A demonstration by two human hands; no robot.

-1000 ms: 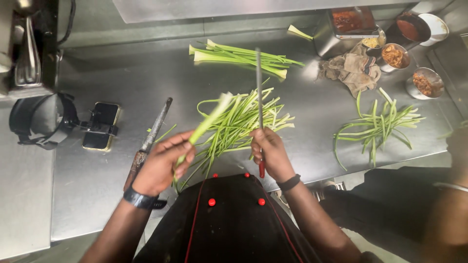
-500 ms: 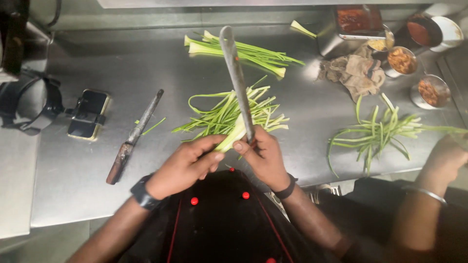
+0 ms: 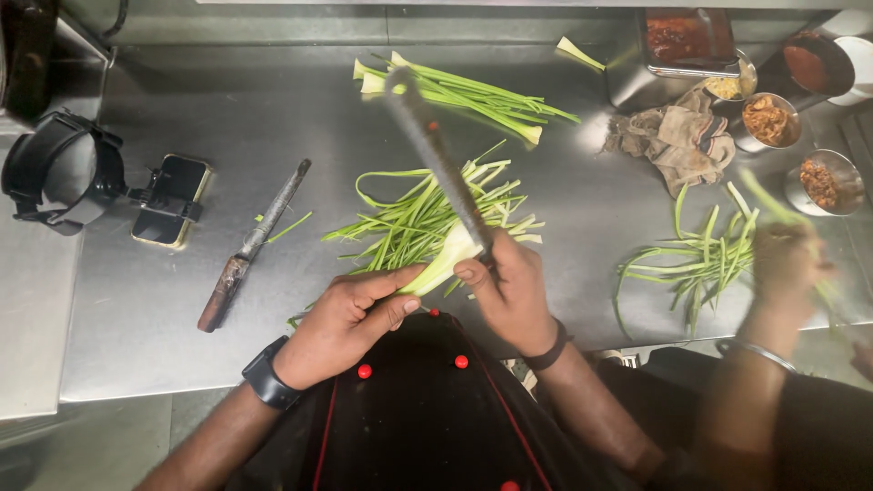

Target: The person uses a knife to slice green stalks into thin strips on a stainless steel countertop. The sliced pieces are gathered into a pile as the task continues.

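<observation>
While the left hand (image 3: 350,318) pinches the pale end of a green stalk (image 3: 446,264) between thumb and fingers, the right hand (image 3: 509,291) is wrapped tight round the handle of a long knife (image 3: 436,159), blade pointing away toward the far side and laid along the stalk. Both sit at the near edge of the steel counter (image 3: 164,300), just in front of a pile of cut green strips (image 3: 427,214). Whole stalks (image 3: 464,95) lie farther back. Left of the pile: a 2nd knife w/ wooden handle (image 3: 250,247), then a phone in a clamp (image 3: 170,200) and a black strap mount (image 3: 59,173). Far right: crumpled rag (image 3: 677,136), a tray & small bowls of spice (image 3: 768,118). Another person's hand (image 3: 787,264), blurred, is over more green strips (image 3: 700,259) at right; can't tell its grip.
</observation>
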